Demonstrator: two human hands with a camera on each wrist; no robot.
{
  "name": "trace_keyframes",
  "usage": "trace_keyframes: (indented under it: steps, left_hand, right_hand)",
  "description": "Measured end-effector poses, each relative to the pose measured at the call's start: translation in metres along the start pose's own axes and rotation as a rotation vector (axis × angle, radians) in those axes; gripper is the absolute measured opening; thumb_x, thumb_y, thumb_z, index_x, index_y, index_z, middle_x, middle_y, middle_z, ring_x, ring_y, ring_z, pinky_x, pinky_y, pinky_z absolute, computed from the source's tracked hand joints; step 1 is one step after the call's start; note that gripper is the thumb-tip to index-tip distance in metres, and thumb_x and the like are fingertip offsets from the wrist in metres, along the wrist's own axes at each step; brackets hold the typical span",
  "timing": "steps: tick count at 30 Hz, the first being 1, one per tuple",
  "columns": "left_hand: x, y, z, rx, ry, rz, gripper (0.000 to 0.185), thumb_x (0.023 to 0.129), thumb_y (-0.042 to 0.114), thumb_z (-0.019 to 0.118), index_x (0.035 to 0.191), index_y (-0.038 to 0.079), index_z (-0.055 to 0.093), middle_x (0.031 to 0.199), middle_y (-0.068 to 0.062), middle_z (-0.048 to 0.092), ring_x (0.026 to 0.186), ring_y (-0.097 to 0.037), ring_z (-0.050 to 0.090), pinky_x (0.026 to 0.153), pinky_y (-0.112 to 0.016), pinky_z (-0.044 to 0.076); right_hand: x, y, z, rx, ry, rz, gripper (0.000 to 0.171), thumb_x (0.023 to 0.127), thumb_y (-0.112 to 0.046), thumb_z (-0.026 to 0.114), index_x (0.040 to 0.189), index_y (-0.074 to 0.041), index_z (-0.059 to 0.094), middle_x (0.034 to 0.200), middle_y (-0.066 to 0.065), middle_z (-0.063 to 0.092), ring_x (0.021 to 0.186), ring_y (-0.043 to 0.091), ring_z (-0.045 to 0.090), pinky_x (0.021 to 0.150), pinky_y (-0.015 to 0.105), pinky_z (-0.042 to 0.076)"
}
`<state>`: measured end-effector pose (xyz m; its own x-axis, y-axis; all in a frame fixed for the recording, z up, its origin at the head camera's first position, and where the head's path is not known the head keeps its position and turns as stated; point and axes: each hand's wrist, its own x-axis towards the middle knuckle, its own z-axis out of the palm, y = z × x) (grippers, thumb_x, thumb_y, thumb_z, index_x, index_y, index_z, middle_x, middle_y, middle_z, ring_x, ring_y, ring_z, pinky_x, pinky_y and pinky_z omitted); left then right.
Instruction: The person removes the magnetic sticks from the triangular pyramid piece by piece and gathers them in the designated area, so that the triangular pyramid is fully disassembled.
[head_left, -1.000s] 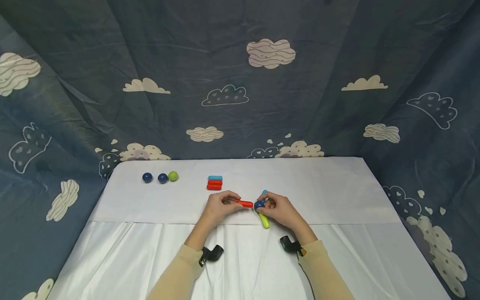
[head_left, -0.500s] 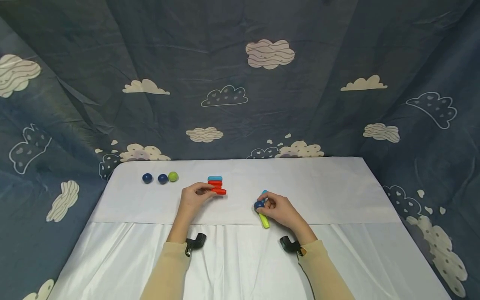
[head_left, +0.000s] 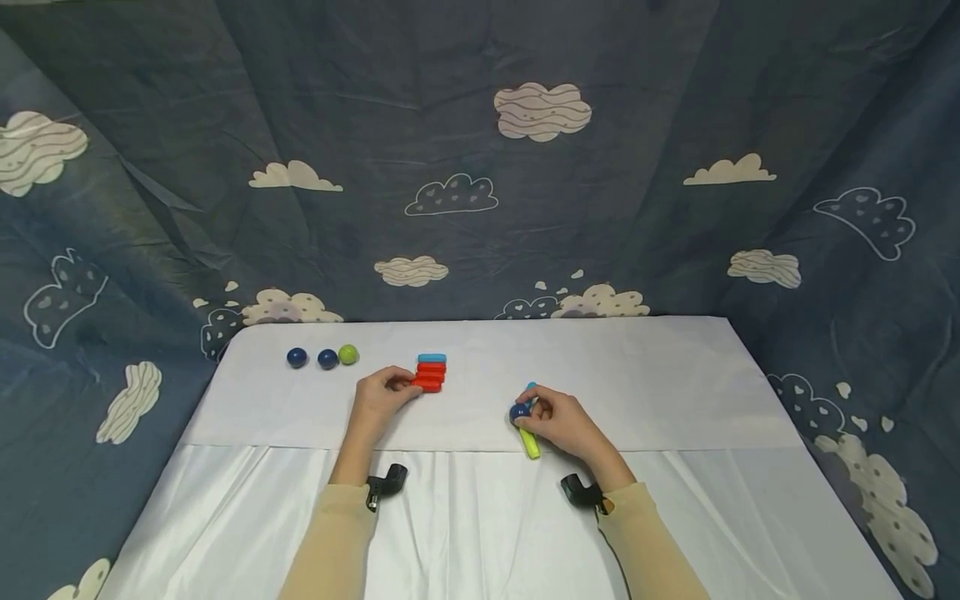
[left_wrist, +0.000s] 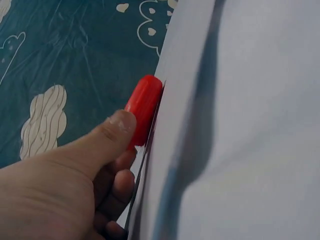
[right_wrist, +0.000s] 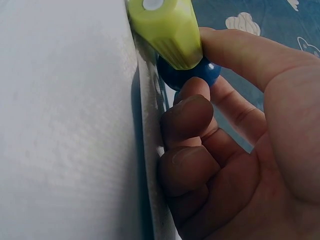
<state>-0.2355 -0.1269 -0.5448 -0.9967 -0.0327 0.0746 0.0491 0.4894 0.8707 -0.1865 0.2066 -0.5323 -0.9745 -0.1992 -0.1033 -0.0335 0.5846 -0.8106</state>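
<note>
1. Red stick (head_left: pixel 430 385) lies crosswise just left of frame centre, lowest in a stack under a blue stick (head_left: pixel 431 358); the left hand (head_left: pixel 378 396) pinches its left end.
2. Right of centre, the right hand (head_left: pixel 561 422) grips a blue ball (head_left: pixel 517 411) joined to a green stick (head_left: pixel 528 442).

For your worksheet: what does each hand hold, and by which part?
Left hand pinches the red stick at its end; right hand grips the blue ball joining the sticks.
</note>
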Motion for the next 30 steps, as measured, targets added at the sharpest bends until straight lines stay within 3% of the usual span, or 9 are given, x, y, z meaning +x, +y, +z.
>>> trace_keyframes:
  steps: [6,13,17,20,25,30]
  left_hand:
    - [-0.001,0.001,0.005,0.049,0.018,0.025,0.022,0.085,0.013,0.089,0.103,0.007,0.079,0.091,-0.009,0.077,0.083,-0.015,0.065,0.075,-0.025,0.050]
    - [-0.002,0.006,0.005,0.005,0.065,0.053,0.021,0.087,0.015,0.088,0.103,0.008,0.077,0.092,-0.010,0.072,0.083,-0.016,0.062,0.074,-0.019,0.048]
    - [-0.005,0.011,0.006,-0.042,0.153,0.147,0.013,0.090,0.014,0.085,0.098,0.008,0.076,0.089,-0.008,0.069,0.082,-0.014,0.059,0.072,-0.017,0.046]
    - [-0.008,0.016,0.013,-0.078,0.175,0.272,0.010,0.091,0.013,0.085,0.093,0.010,0.076,0.085,-0.006,0.069,0.079,-0.010,0.058,0.069,-0.017,0.045]
    - [-0.015,0.023,0.031,-0.116,0.064,0.470,0.009,0.091,0.012,0.085,0.094,0.013,0.076,0.083,-0.002,0.067,0.075,-0.005,0.057,0.065,-0.018,0.048]
    - [-0.021,0.030,0.048,-0.076,-0.068,0.559,0.013,0.090,0.010,0.085,0.102,0.011,0.078,0.088,-0.001,0.070,0.078,-0.009,0.061,0.070,-0.024,0.055]
  right_hand:
    - [-0.001,0.000,0.000,-0.001,0.003,0.004,0.032,0.092,-0.022,0.082,0.121,-0.012,0.072,0.079,0.000,0.060,0.069,0.015,0.051,0.061,0.023,0.039]
    - [-0.001,0.000,0.000,-0.010,0.002,-0.011,0.032,0.093,-0.022,0.080,0.123,-0.014,0.073,0.081,-0.001,0.061,0.070,0.015,0.051,0.061,0.023,0.039]
    - [-0.002,-0.002,0.000,-0.042,0.000,-0.032,0.031,0.094,-0.023,0.080,0.124,-0.018,0.075,0.084,-0.001,0.062,0.071,0.015,0.051,0.062,0.024,0.040]
    - [-0.003,-0.002,0.001,-0.079,-0.003,-0.049,0.031,0.095,-0.025,0.080,0.125,-0.022,0.075,0.089,-0.003,0.064,0.074,0.015,0.052,0.063,0.026,0.042]
    - [-0.004,-0.005,0.002,-0.127,-0.002,-0.075,0.036,0.094,-0.024,0.082,0.129,-0.021,0.072,0.091,-0.005,0.065,0.077,0.013,0.054,0.068,0.025,0.044]
    - [-0.003,-0.006,0.003,-0.151,0.027,-0.078,0.029,0.092,-0.022,0.083,0.118,-0.015,0.071,0.090,-0.005,0.067,0.082,0.012,0.057,0.076,0.027,0.048]
